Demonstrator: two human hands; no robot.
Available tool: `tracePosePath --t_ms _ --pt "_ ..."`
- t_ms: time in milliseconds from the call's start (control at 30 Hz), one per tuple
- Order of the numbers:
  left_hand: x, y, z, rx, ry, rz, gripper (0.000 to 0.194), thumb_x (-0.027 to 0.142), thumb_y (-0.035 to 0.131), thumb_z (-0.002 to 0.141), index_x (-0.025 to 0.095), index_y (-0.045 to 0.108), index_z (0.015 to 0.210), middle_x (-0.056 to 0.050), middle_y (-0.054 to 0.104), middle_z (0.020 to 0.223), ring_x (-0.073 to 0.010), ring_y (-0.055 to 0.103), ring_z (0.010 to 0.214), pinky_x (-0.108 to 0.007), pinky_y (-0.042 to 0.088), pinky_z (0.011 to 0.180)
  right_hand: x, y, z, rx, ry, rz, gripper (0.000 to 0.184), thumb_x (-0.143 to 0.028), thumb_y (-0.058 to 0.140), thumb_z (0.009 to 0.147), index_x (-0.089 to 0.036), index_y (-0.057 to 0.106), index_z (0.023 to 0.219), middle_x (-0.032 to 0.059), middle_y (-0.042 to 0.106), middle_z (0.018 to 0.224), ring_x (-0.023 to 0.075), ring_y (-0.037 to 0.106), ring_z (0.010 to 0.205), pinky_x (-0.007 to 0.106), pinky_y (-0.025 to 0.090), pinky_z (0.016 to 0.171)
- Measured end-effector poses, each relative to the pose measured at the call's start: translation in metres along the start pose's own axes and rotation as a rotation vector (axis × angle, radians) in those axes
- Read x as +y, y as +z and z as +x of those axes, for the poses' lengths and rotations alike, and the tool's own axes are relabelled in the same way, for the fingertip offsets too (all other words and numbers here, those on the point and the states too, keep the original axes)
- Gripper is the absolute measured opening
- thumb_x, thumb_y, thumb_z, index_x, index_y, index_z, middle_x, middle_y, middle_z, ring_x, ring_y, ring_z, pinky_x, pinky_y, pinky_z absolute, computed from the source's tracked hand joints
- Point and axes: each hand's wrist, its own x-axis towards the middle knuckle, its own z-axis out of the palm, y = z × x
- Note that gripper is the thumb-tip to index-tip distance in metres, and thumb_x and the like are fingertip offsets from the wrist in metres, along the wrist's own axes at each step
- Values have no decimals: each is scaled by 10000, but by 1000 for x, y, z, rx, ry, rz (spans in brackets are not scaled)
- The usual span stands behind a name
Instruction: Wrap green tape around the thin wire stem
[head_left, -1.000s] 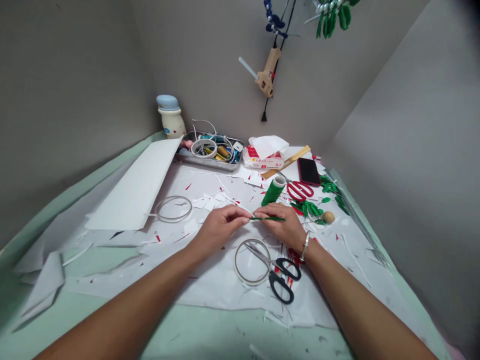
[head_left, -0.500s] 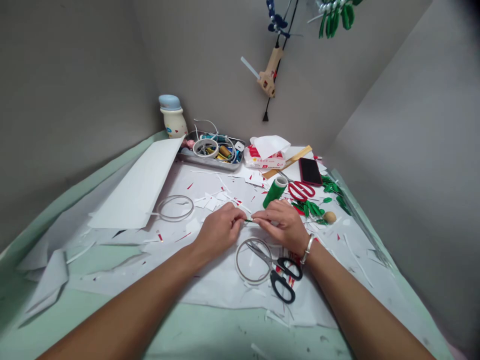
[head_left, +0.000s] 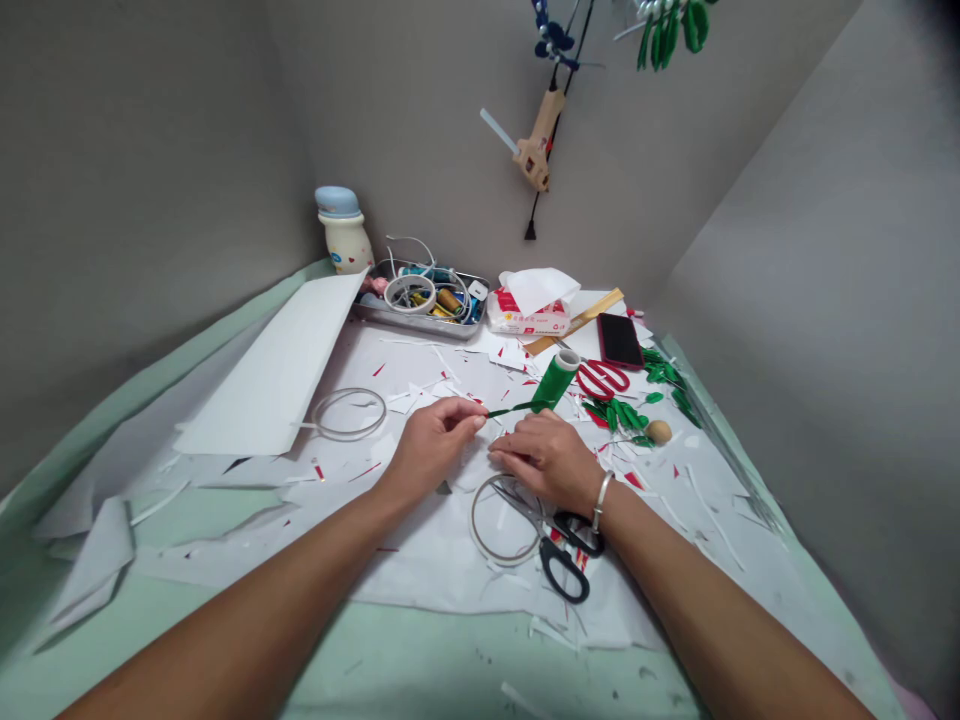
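Centre frame, the left hand point(head_left: 433, 447) pinches a green tape strip point(head_left: 514, 408) running to a tilted green tape roll point(head_left: 553, 382), while the right hand point(head_left: 541, 460) rests open and empty just above the scissors point(head_left: 545, 553).

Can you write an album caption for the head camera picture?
A left hand pinches a green strip beside a green tape roll, right hand resting nearby.

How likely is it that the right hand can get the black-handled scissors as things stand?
Probably yes: the black-handled scissors lie on the white paper close below the right hand, with nothing in between. The hand seems to hold nothing.
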Motion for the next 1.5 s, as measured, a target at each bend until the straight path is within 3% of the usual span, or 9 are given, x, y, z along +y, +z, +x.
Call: tracePosePath --t_ms 133,267,400,500,733,967,1200,1333,1500 --pt "-5 0 0 83 148 284 161 243 524 800 181 666 842 -26 628 804 -147 559 709 -273 426 674 -2 -7 0 63 -77 -80 195 -306 538 895 -214 710 889 28 608 679 143 495 678 304 296 659" --pt "-4 1 -6 -65 270 454 175 194 492 806 189 666 829 -25 582 797 -150 540 719 -272 409 663 4 -13 0 144 -19 -20 199 -319 543 894 -223 717 901 18 593 661 140 491 659 303 316 660" --pt "0 3 -9 -242 359 343 204 178 484 826 202 682 866 -19 578 804 -137 541 751 -256 409 697 11 -13 0 222 131 154 195 -299 543 896 -214 717 876 12 604 659 135 522 660 286 365 670" --pt "2 2 -6 -262 275 154 179 232 516 823 194 687 861 -19 610 820 -136 550 757 -256 425 714 16 -10 -1 235 202 231 199 -294 535 899 -206 712 880 17 637 697 134 536 658 271 391 655" --pt "2 0 0 -63 -52 -157 267 368 608 766 158 666 920 -15 645 743 -118 543 629 -236 438 593 7 0 0 55 61 35 169 -283 560 882 -212 711 862 21 655 691 136 543 675 286 344 690" --pt "-4 -1 -1 69 165 320 162 232 531 792 183 679 837 -27 619 808 -144 551 708 -271 422 662 -3 -4 1 83 -90 -104 205 -304 525 900 -207 706 897 33 611 686 149 483 679 311 300 664" --pt "-1 2 -8 -221 343 364 199 188 497 820 210 692 853 -19 581 796 -139 539 741 -255 408 685 7 -11 1 223 103 82 203 -300 535 898 -209 713 860 15 589 642 145 497 658 299 350 661" --pt "1 0 -5 -260 201 85 172 267 540 813 191 688 858 -19 630 817 -134 553 733 -252 423 678 17 -7 0 250 187 184 190 -285 538 896 -210 707 852 15 635 683 142 526 667 291 378 673" --pt "0 -2 0 -113 -50 -171 289 404 624 748 171 676 912 -22 665 779 -123 544 638 -238 424 591 10 0 0 97 103 76 169 -266 548 885 -222 711 874 19 659 705 144 534 683 295 351 685"
